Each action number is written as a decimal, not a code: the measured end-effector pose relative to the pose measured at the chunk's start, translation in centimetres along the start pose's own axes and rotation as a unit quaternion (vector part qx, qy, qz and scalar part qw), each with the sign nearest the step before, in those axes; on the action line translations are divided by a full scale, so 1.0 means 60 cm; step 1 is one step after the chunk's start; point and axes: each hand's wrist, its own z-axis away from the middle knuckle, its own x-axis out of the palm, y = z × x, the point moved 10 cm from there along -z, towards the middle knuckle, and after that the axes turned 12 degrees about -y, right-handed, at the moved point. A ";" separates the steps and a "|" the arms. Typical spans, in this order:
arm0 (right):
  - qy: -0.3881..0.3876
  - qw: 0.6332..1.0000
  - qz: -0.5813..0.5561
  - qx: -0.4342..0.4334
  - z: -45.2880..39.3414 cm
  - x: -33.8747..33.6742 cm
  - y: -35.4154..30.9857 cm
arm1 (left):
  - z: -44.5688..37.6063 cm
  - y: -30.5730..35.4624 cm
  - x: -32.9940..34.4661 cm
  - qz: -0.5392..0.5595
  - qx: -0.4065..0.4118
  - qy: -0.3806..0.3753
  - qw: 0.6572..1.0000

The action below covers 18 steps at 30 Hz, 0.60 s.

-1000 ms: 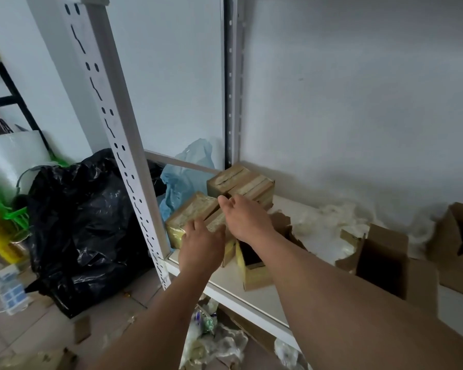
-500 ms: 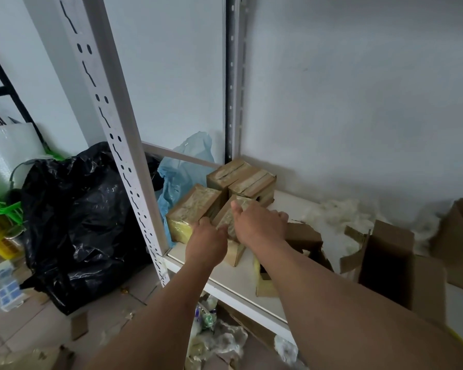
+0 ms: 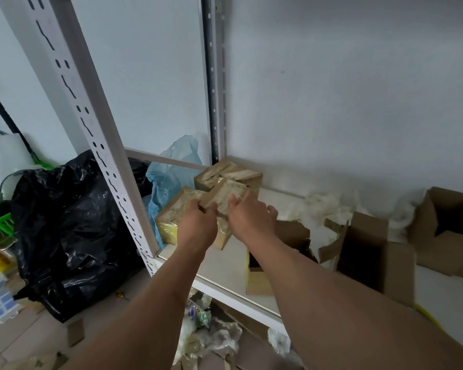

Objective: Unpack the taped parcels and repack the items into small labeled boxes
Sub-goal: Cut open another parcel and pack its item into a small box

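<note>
A white metal shelf [image 3: 225,273] carries open brown cardboard boxes [image 3: 369,252] on the right and a cluster of tape-wrapped brown parcels [image 3: 225,173] in its back left corner. One tilted tape-wrapped parcel [image 3: 223,196] sits at the front of that cluster, gripped from both sides: the left hand [image 3: 197,222] curls round its near left edge, the right hand [image 3: 251,218] clasps its right side. To lift it cleanly, I would keep both grips firm, raise it clear of its neighbours, then bring it forward before working the tape.
</note>
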 end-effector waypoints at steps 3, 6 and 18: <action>0.034 0.999 -0.026 -0.025 0.028 -0.042 -0.012 | 0.025 0.047 -0.016 0.003 0.028 0.025 0.999; 0.063 0.995 -0.065 -0.031 0.059 -0.083 -0.014 | 0.058 0.092 -0.024 0.004 0.064 0.045 0.997; 0.226 0.956 -0.186 0.003 0.267 -0.293 0.216 | 0.292 0.248 0.188 0.102 0.193 -0.079 0.973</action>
